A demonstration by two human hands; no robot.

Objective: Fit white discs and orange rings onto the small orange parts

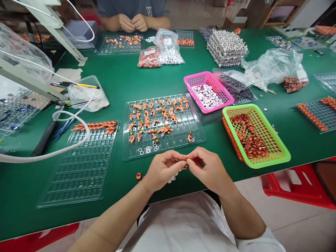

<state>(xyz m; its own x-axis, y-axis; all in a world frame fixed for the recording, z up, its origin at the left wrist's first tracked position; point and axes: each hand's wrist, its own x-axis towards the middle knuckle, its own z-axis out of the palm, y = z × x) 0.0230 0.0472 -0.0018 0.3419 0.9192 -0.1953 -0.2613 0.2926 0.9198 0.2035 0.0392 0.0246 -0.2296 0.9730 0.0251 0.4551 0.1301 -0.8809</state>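
Observation:
My left hand and my right hand meet at the fingertips over the table's near edge. Pinched between them is a small copper-coloured part, mostly covered by the fingers. White round pieces lie beneath my hands, partly hidden. One copper-coloured disc rests left of my left wrist. Just beyond my hands sits a clear compartment tray holding orange curved parts and several white rings.
To the right stand a green basket of copper discs and a pink basket of white discs. A clear tray lies left, near a white cable. Across the table, a co-worker's hands are together. Bags lie beyond.

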